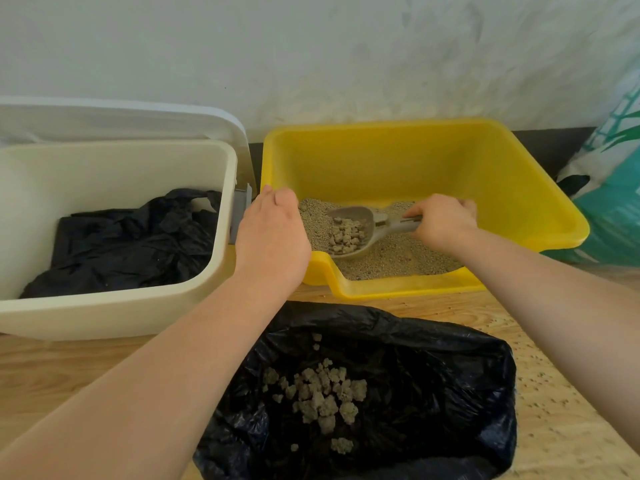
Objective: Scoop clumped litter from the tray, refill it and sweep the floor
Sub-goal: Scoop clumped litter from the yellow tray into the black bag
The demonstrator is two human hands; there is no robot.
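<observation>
Head view: a wooden floor [86,362] is seen from above, bounded by a pale wall.
Litter tray [491,174]: yellow, set against the wall; grey litter [391,258] is spread over its bottom.
Scoop [353,230]: grey, held over the litter, loaded with clumps [346,235].
Right hand [443,221]: its grip is closed round the scoop handle.
Left hand [273,233]: fingers are curled over the tray's left rim.
Black bag [433,375]: lies open on the floor in front of the tray, more clumps heaped inside.
White bin [114,317]: stands left of the tray, lined with dark plastic.
Floor at right: scattered grains [554,386] are seen.
</observation>
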